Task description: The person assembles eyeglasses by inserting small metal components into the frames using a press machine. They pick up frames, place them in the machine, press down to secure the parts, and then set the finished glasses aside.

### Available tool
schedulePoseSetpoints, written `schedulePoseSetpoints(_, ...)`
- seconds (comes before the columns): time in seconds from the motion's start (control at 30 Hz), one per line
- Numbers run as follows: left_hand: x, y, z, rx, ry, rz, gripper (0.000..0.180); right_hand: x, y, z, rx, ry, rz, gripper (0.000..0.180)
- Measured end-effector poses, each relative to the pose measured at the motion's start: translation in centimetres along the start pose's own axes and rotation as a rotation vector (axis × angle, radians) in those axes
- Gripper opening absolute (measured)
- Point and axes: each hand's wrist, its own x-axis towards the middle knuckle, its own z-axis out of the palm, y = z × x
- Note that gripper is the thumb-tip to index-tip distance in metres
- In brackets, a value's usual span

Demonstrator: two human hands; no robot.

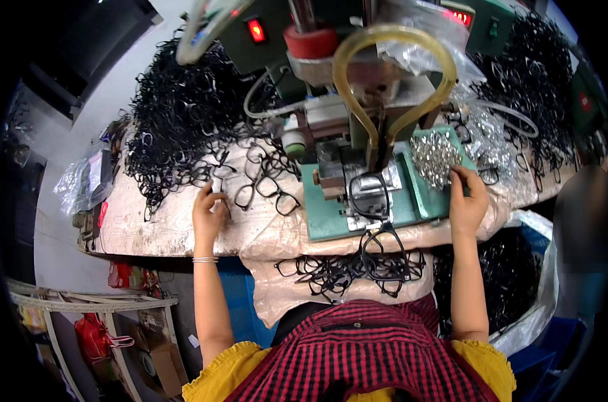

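My left hand (209, 213) is over the left part of the table, fingers apart and partly bent, its fingertips beside loose black eyeglass frames (245, 195). No held thing shows in it. My right hand (469, 201) reaches to a green tray (430, 206) heaped with small shiny metal parts (435, 159). Its fingertips are pressed together at the heap's right edge; what they pinch is too small to make out. Between my hands stands a green-based press (327, 224). One black eyeglass frame (369, 195) sits upright at its metal fixture, under the press head.
Big piles of black frames rise at the left (176, 107) and far right (531, 74). More frames (347, 271) lie on the cloth over my lap. A yellowish hose loop (341, 63) stands before the press. A lined bin (545, 268) of dark pieces is at the lower right.
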Motion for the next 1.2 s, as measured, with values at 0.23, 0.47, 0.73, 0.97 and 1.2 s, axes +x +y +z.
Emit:
schedulePoseSetpoints(0.23, 7.6, -2.4, -5.1, -0.030, 0.144, -0.266, 0.025, -2.8, 1.1, -6.7, 0.026, -0.014, 0.213, 0.012)
schedulePoseSetpoints(0.47, 6.7, 1.7, 2.9, 0.077, 0.355, -0.049, 0.037, 0.0, -8.4, -2.8, 0.333, -0.235, 0.005, 0.013)
schedulePoseSetpoints(0.73, 0.4, 9.3, 6.4, -0.773, 0.281, -0.174, 0.016, 0.4, -12.0, 3.7, 0.718, -0.228, 0.170, 0.041)
schedulePoseSetpoints(0.97, -0.2, 22.0, 0.8, -0.908, 0.382, 0.321, 0.017, 0.6, -13.6, 3.2, 0.945, -0.318, 0.292, 0.048)
schedulePoseSetpoints(1.2, -3.7, 27.9, -0.8, -0.570, 0.028, 0.937, 0.005, 0.5, -14.1, 0.8, 0.830, -0.464, 0.158, 0.049)
